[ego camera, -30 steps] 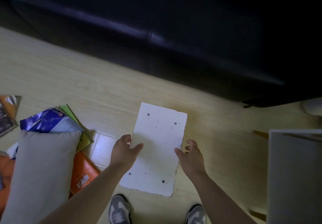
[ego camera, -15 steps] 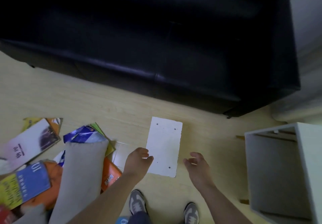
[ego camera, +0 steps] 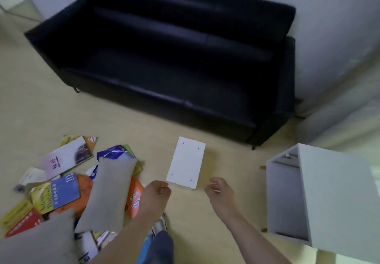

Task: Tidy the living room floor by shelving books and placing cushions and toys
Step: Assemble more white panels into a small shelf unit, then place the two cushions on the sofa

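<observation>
Neither grip holds anything: the left hand (ego camera: 157, 191) and the right hand (ego camera: 220, 190) hang low in the middle of the frame with fingers loosely curled, on either side of the near end of a white board (ego camera: 186, 162) that lies flat on the floor (ego camera: 133, 124). The left fingertips are just beside the board's near corner; whether they touch it cannot be told. The right hand is apart from it. The task's things are all still down: a heap of books (ego camera: 55, 191) fills the lower left, with a grey cushion (ego camera: 109, 196) lying across them and a second cushion (ego camera: 37, 243) in the bottom corner. A white shelf unit (ego camera: 320, 191) stands at the right edge and a black sofa (ego camera: 174, 58) spans the top. The tidying looks barely started. The next move probably calls for a turn toward the heap, taking hold of a cushion for the sofa or a book for the shelf unit.
</observation>
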